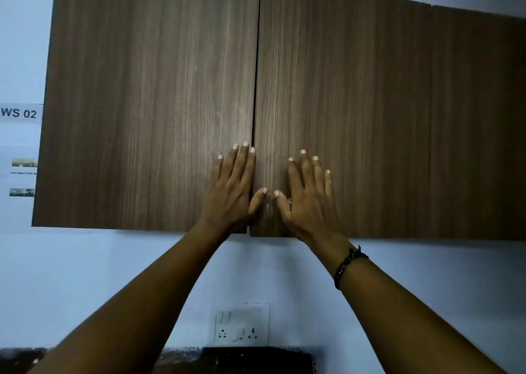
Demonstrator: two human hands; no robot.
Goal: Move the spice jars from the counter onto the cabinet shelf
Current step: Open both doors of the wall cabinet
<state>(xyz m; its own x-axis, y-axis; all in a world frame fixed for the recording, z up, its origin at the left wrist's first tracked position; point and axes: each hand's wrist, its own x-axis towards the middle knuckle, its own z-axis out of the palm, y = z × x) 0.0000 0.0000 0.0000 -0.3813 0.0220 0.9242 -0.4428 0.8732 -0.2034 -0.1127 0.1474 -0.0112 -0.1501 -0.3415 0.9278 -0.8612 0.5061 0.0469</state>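
Head view: both palms flat on the closed cabinet doors.

At 9 o'clock sat the WS 02 label (pixel 18 113); the left hand (pixel 232 191) pressed the left door (pixel 142 103), fingers straight and together, and the right hand (pixel 308 195) pressed the right door (pixel 384 117), fingers straight and spread. Spice jars and shelf were not visible; a socket plate (pixel 240 323) lay at 6 o'clock. Recommended: hook fingertips under each door's lower edge and swing outward evenly.

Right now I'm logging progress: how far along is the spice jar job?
Done: nothing can be confirmed, since no jars show in this view. In hand: the left hand and right hand lie flat on the two cabinet doors, which look closed. Left: whether jars are shelved behind them cannot be told.
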